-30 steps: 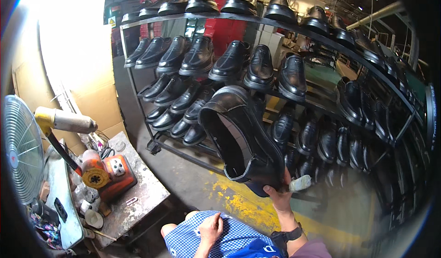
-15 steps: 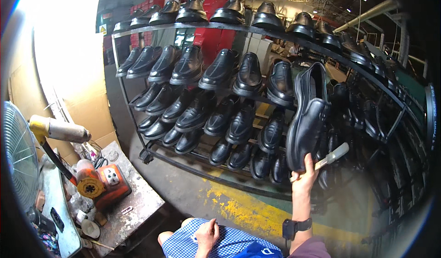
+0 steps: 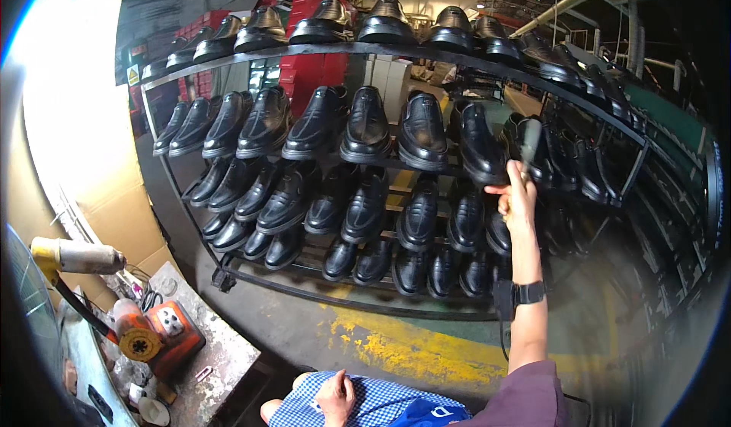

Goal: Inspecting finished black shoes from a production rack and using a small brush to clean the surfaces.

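My right hand [image 3: 518,202] reaches out to the shoe rack, closed round a slim tool [image 3: 531,139] with a pale, flat end, blurred by motion. Its fingers are beside the toe of a black leather slip-on shoe [image 3: 478,144] on the upper-middle shelf; whether they touch it is hard to tell. That shoe rests toe down toward me, in line with other black shoes [image 3: 422,132]. My left hand [image 3: 335,398] lies closed on the blue checked cloth [image 3: 381,395] over my lap, with nothing showing in it.
The black metal rack [image 3: 396,49] holds several tiers of shoes. On my left stands a stained worktable [image 3: 221,351] with an orange machine [image 3: 175,336], a hot-air gun [image 3: 80,256] and a fan [image 3: 27,305]. Cardboard [image 3: 91,160] and red boxes [image 3: 312,69] are farther back.
My right hand has moved up and forward; the shoe it held is now out of the hand and on the rack. The tool stays in that hand. My left hand stays on the lap.
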The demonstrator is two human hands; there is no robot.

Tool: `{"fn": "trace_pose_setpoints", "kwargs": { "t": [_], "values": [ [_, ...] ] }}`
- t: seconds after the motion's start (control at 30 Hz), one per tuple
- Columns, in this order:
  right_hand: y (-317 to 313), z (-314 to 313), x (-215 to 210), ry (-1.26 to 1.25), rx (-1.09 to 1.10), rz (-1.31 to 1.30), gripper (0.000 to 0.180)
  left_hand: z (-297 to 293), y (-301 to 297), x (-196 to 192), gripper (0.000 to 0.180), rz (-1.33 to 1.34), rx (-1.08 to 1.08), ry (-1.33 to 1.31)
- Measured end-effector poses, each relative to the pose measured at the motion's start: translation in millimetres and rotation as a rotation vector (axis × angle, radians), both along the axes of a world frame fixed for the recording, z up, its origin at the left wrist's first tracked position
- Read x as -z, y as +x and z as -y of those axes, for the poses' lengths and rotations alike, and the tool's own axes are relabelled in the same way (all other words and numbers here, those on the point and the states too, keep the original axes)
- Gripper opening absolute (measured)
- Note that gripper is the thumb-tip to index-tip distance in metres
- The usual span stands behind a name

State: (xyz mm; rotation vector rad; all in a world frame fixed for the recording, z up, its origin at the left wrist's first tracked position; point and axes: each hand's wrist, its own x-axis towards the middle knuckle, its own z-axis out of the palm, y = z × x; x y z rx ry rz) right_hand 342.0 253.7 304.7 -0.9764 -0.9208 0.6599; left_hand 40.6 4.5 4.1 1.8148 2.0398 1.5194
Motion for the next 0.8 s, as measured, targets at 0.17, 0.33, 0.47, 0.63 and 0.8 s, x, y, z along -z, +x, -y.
{"fn": "trace_pose_setpoints", "kwargs": {
  "t": [0.17,0.33,0.47,0.63,0.8],
  "values": [
    [57.1,16.1,14.6,0.206,0.451,-0.044,0.054,0.8,7.7,-9.3,0.014,0.033,0.010,-0.049],
    [91.7,8.8,4.2,-0.154,0.271,-0.088,0.070,1.7,4.9,-4.1,0.013,-0.005,0.006,-0.040],
    [108.8,-14.3,-6.4,-0.140,0.211,-0.217,0.048,0.1,7.6,-1.8,0.013,0.026,0.006,-0.025],
    [99.5,-6.6,26.8,0.052,0.197,-0.436,0.031,0.7,6.0,1.4,0.013,-0.006,-0.015,-0.062],
    [82.6,58.6,106.0,0.307,-0.341,-0.849,0.038,7.8,7.1,2.5,0.020,0.029,0.023,-0.110]
  ]
}}
